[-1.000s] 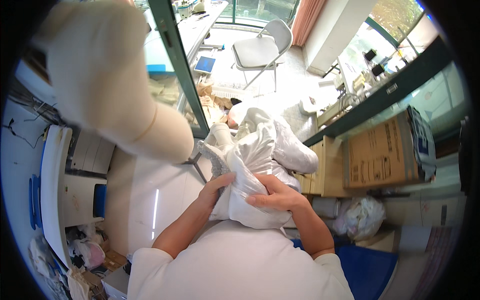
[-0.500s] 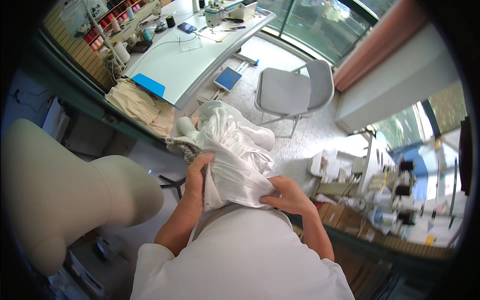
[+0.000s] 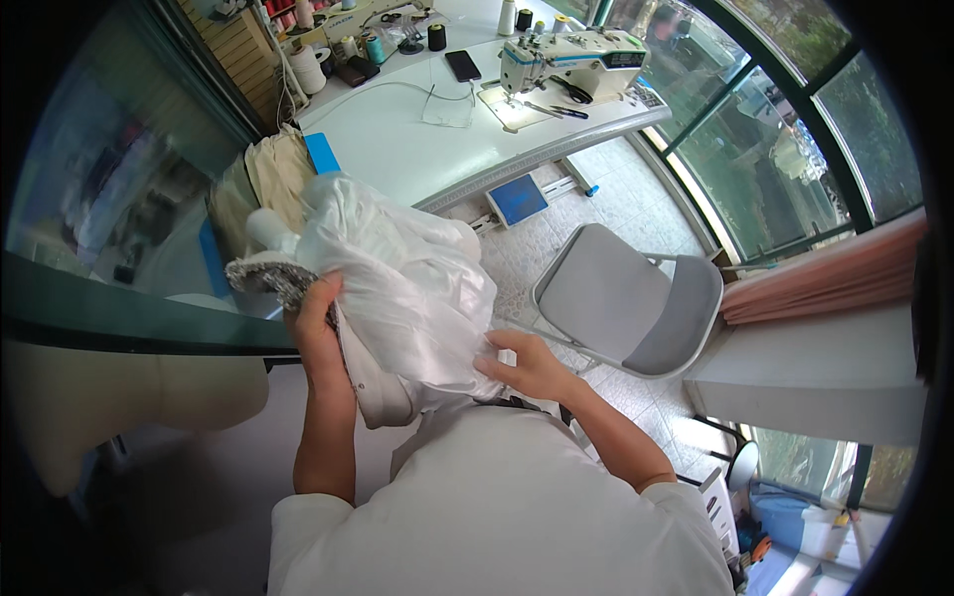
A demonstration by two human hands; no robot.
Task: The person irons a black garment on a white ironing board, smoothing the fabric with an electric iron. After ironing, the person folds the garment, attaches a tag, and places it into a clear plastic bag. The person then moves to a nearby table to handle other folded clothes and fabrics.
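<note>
A bundled white satin garment [image 3: 407,268], likely a dress, hangs in front of my body between both hands. Along its left side runs a grey, glittering beaded band [image 3: 273,280] with a cream lining [image 3: 378,392] below it. My left hand [image 3: 318,318] is closed round the edge beside this band, thumb on top of the cloth. On the other side, my right hand [image 3: 532,366] pinches the satin between thumb and fingers near my waist. Folds of the cloth hide some fingertips.
Ahead stands a white sewing table [image 3: 388,129] with a sewing machine [image 3: 576,68], a phone [image 3: 462,66], scissors [image 3: 572,91] and thread cones. A grey folding chair [image 3: 606,298] is at the right, a blue-topped pedal [image 3: 518,201] under the table. A dress form [image 3: 189,387] stands left behind a green frame [image 3: 149,323].
My view has turned and come nearer to the sewing table; the machine and chair appear larger. The dress form has slipped lower left. Both hands still hold the garment.
</note>
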